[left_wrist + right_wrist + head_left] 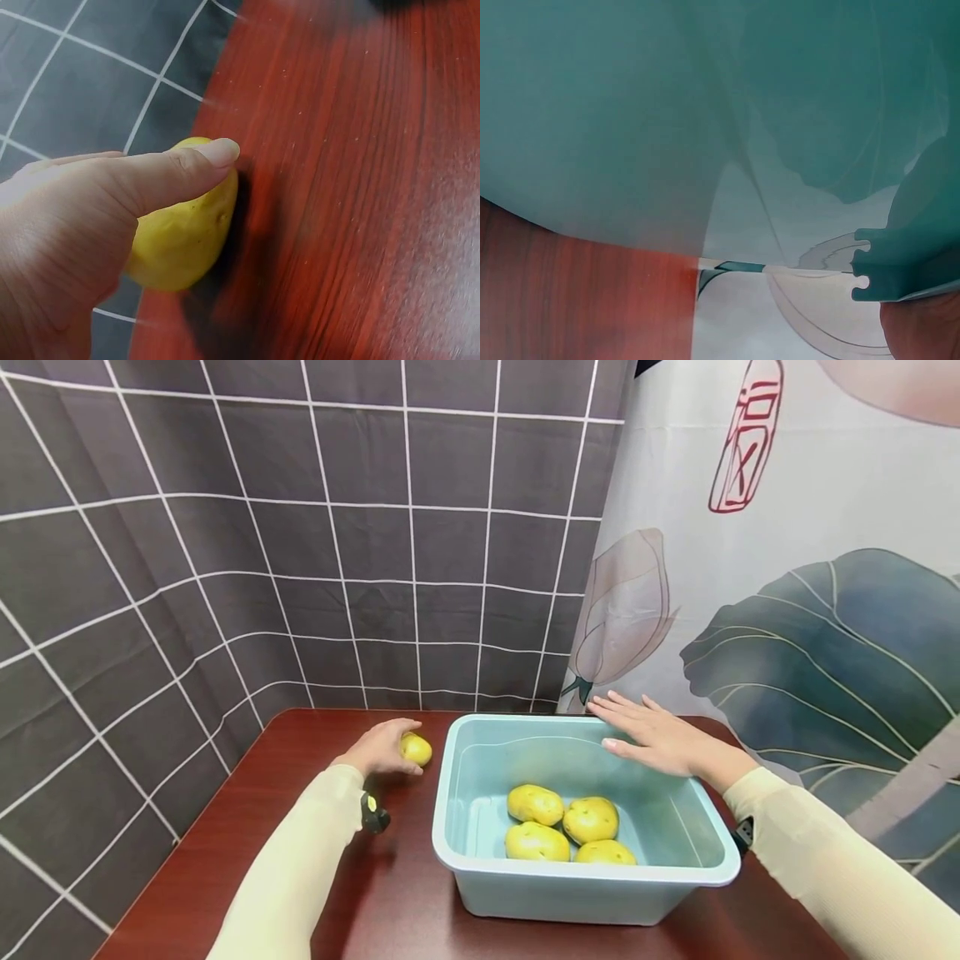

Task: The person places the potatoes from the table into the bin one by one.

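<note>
At the back of the table, my left hand (pixel 381 747) holds a yellow potato (pixel 417 749), just left of the tub. The left wrist view shows the thumb lying across the top of this potato (pixel 184 244); the other fingers are mostly hidden. Whether it touches the table I cannot tell. Several more potatoes (pixel 591 820) lie together on the bottom of the light blue plastic tub (pixel 585 893). Fingers extended, my right hand (pixel 663 737) is at the tub's right back rim. Close up, the tub's wall (pixel 615 135) fills most of the right wrist view.
The tub stands on a dark red wooden table (pixel 405 877). Behind and to the left hangs a grey cloth (pixel 360 543) with white grid lines. A white curtain (pixel 675 460) with lotus drawings hangs at the right, close behind the table edge.
</note>
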